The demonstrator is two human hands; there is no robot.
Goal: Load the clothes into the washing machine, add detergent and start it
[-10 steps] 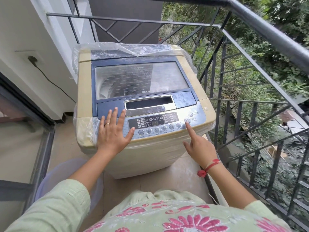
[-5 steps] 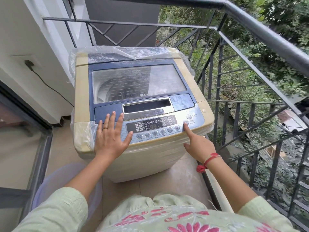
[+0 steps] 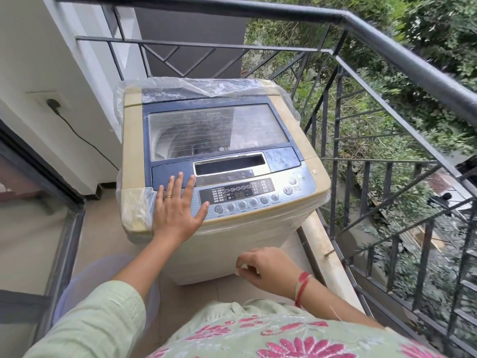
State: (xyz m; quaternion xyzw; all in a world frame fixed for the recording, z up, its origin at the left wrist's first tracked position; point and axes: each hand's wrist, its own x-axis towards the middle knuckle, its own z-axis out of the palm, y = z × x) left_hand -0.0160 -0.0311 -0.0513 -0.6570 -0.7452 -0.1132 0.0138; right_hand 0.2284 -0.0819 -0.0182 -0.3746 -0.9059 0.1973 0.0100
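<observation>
– Where are the hands sitting?

– The left hand (image 3: 178,213) is lying flat with straight fingers on the washing machine (image 3: 258,244), across the left end of its control panel (image 3: 281,201). The right hand (image 3: 268,272) is hanging low before the cabinet, loosely curled and gripping nothing.

– And starting it?

– The lid (image 3: 216,130), beyond the left fingertips, is sitting closed. I'm judging it needs one firm fingertip press on the start/pause button (image 3: 287,190), well right of the left hand, while steadying the machine and watching the display (image 3: 238,194).

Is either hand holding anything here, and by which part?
Nothing is held. The left hand rests flat on top of the washing machine; the right hand hangs loosely curled, empty, before it.
</observation>
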